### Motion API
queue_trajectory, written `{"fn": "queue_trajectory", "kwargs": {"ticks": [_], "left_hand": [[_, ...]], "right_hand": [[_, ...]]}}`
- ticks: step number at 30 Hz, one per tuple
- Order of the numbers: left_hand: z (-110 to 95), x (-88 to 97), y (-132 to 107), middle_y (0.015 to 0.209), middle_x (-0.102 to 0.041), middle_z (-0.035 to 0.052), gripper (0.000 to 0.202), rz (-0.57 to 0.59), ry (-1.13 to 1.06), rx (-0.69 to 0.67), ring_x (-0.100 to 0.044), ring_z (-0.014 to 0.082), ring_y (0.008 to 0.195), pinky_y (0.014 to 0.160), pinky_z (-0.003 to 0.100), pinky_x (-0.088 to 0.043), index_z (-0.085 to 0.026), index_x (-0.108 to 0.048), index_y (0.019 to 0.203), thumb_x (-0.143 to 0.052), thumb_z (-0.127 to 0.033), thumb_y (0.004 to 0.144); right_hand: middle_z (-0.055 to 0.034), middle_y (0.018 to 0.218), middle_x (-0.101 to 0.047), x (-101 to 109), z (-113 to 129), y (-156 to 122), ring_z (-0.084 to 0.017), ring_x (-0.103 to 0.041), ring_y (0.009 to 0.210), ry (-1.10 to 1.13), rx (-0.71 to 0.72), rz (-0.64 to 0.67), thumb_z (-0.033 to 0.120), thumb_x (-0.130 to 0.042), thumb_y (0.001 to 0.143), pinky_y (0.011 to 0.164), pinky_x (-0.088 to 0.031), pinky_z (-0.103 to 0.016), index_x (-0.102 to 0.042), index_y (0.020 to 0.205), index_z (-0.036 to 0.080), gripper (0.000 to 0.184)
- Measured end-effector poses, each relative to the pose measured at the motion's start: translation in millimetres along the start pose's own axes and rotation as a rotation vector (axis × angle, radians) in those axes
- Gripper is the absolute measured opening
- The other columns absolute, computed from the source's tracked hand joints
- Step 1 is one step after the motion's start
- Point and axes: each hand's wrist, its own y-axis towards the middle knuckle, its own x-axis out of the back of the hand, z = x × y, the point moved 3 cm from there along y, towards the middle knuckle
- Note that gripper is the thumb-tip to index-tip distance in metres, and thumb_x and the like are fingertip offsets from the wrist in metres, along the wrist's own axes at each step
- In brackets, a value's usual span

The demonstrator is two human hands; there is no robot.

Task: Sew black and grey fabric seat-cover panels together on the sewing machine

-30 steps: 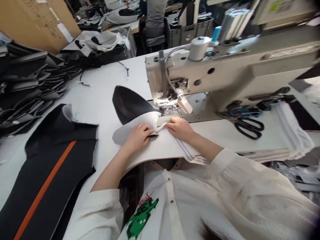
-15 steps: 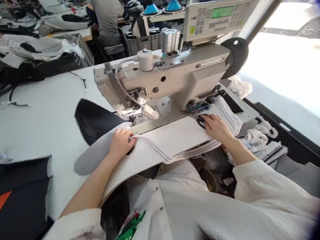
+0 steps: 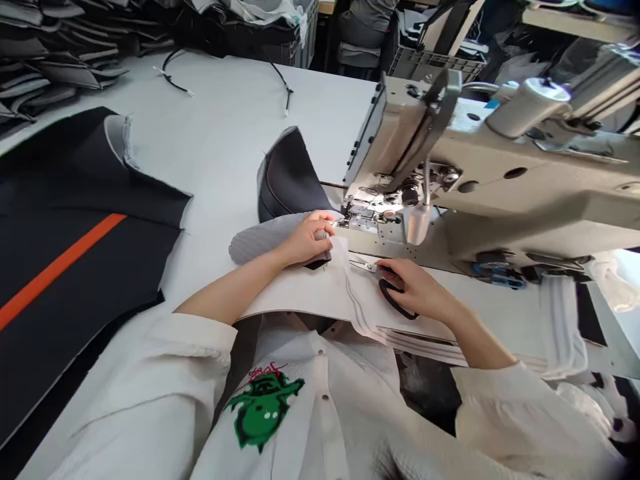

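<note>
My left hand (image 3: 309, 240) is closed, pinching the edge of a white fabric piece (image 3: 295, 293) just left of the presser foot of the sewing machine (image 3: 480, 180). Black-handled scissors (image 3: 387, 288) are gripped in my right hand (image 3: 415, 288), their blades pointing left toward the white striped strip (image 3: 400, 327) by the needle area. A black curved piece (image 3: 287, 180) lies under the white fabric behind my left hand.
A large black panel with an orange stripe (image 3: 65, 253) lies on the table (image 3: 210, 133) at left. Stacks of dark cut pieces (image 3: 45, 60) sit far left. Black cords (image 3: 175, 77) lie at the back. Another person's torso (image 3: 367, 27) shows beyond the table.
My right hand went right to the scissors beside the machine, took them, and came back to the strip near the needle. My left hand stayed on the fabric edge.
</note>
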Motion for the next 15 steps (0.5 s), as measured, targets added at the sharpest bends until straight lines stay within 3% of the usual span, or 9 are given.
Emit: {"fn": "queue_trajectory", "kwargs": {"ticks": [6,15], "left_hand": [[0.8,5.6,2.5,0.124,-0.053,0.0071,0.008,0.020,-0.077,0.020,-0.048,0.0222,0.119,0.107,0.041,-0.032,-0.017,-0.062,0.070,-0.065,-0.024,0.075],[3.9,5.3,5.4,0.133,-0.048,0.0059,0.006,0.089,-0.096,-0.002,-0.042,0.0252,0.127,0.110,0.045,-0.029,-0.019,-0.066,0.070,-0.065,-0.023,0.074]], "right_hand": [[-0.0087,0.099,-0.061,10.0,15.5,43.7,-0.025,-0.056,0.091,-0.090,0.111,0.000,0.026,-0.054,0.078,0.078,-0.045,-0.034,-0.052,0.113,0.017,0.036],[-0.0084,0.100,-0.060,17.4,18.7,44.4,-0.024,-0.056,0.091,-0.081,0.169,0.013,0.023,-0.054,0.078,0.078,-0.047,-0.035,-0.051,0.116,0.019,0.039]]}}
